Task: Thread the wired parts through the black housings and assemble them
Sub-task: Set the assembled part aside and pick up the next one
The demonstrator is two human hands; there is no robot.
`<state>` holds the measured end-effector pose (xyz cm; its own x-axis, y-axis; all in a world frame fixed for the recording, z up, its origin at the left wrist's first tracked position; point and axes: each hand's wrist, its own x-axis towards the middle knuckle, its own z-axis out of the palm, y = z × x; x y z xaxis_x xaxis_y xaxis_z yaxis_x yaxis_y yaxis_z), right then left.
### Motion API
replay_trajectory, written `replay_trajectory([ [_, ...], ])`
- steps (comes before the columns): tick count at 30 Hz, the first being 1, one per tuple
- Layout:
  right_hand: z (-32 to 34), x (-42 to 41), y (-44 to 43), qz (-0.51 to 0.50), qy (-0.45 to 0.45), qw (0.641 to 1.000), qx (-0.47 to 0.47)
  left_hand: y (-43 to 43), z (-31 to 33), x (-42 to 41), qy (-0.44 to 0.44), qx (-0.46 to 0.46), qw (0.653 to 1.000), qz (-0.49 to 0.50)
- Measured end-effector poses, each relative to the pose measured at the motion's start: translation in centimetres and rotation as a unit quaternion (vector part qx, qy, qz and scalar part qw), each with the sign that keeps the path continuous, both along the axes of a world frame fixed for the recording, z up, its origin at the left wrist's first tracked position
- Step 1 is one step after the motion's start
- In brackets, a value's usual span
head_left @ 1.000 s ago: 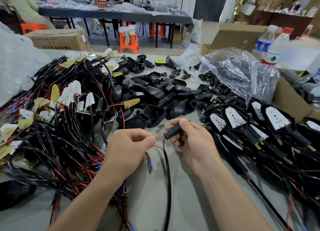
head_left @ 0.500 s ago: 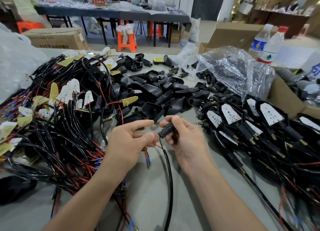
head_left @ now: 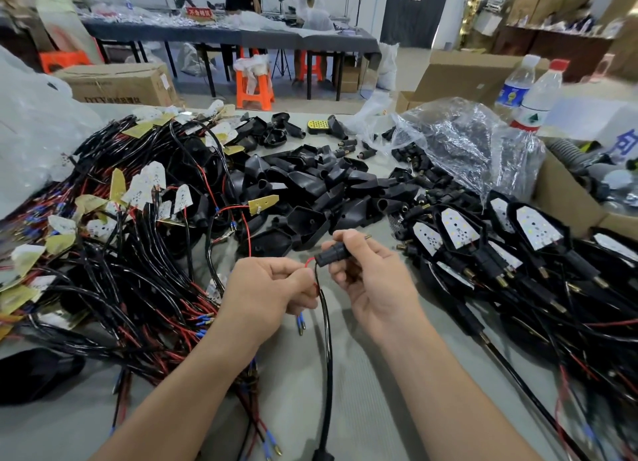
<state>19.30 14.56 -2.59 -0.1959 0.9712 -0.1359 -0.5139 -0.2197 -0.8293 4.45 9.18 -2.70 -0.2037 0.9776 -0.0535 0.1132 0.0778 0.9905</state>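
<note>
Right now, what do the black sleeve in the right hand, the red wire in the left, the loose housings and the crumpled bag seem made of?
Black sleeve, held by the right hand: likely plastic or rubber, dull sheen, ridged collar.
Red wire, pinched by the left hand: glossy plastic-looking insulation.
Loose housings: probably hard plastic, soft sheen, crisp edges.
Bag: thin clear film, crinkled, glinting.

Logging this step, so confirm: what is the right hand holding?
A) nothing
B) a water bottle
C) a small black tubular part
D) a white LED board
C: the right hand pinches the small black tubular part, a red wire running from its end to the left hand.
</note>
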Motion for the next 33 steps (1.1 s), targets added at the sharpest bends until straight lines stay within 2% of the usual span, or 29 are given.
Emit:
replay_trajectory([
  [2, 0.0, 0.0, -0.1, -0.001, -0.03, 1.0, 0.011, -0.1, -0.2, -0.1, 0.039, 0.011, 0.999, 0.018],
  [4, 0.0, 0.2, 0.0, -0.008, -0.064, 0.998, 0.024, -0.4, -0.2, 0.0, 0.167, 0.035, 0.985, 0.034],
  [8, -0.2, 0.1, -0.1, -0.01, -0.101, 0.993, 0.059, -1.1, 0.0, 0.6, 0.383, 0.071, 0.92, 0.028],
  [10, -0.3, -0.2, -0.5, 0.012, -0.131, 0.988, 0.086, -1.1, 0.0, 0.7, 0.452, 0.074, 0.888, 0.034],
  [12, -0.2, -0.4, -0.5, 0.013, -0.141, 0.986, 0.092, -1.1, 0.0, 0.7, 0.443, 0.083, 0.892, 0.032],
  [16, 0.1, 0.1, 0.2, -0.034, -0.053, 0.997, 0.047, -1.1, 0.7, 0.8, 0.248, 0.077, 0.966, 0.021],
  [18, 0.0, 0.1, 0.4, -0.034, -0.013, 0.999, 0.024, -1.0, 1.0, 1.1, 0.212, 0.056, 0.976, 0.009],
  [21, -0.2, -0.2, 0.3, -0.026, -0.014, 0.999, 0.018, -0.9, 1.0, 1.3, 0.168, 0.028, 0.985, 0.006],
  [23, -0.3, -0.3, 0.2, -0.023, -0.043, 0.998, 0.035, -0.8, 0.4, 1.2, 0.177, 0.025, 0.984, 0.018],
  [27, -0.4, -0.6, -0.2, 0.027, -0.117, 0.99, 0.079, -0.9, -0.2, 1.3, 0.251, 0.035, 0.967, 0.036],
  [29, -0.3, -0.6, -0.2, 0.048, -0.125, 0.988, 0.082, -0.9, -0.3, 1.4, 0.251, 0.031, 0.967, 0.025],
  [33, -0.1, -0.1, 0.1, 0.076, -0.115, 0.988, 0.065, -0.9, 0.2, 1.5, 0.281, 0.093, 0.955, 0.006],
])
